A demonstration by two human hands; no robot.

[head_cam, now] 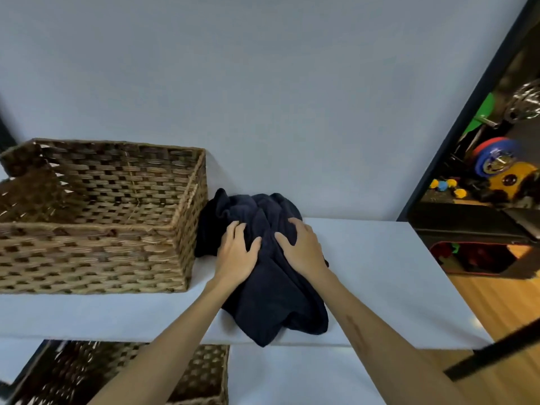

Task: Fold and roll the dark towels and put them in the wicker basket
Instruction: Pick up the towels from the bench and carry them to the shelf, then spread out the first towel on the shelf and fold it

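A crumpled heap of dark navy towels (pixel 274 302) lies on the white shelf (pixel 394 273), one end hanging over the front edge. My left hand (pixel 236 252) and my right hand (pixel 301 247) both rest on top of the heap, side by side, fingers spread and slightly bent into the cloth. A large rectangular wicker basket (pixel 96 258) stands on the shelf at the left, its right wall touching the towels. I see nothing inside the basket.
A second wicker basket (pixel 201 375) sits on the lower shelf below. A pale wall stands behind the shelf. To the right, past a black frame (pixel 467 118), lie wooden floor and coloured gym gear.
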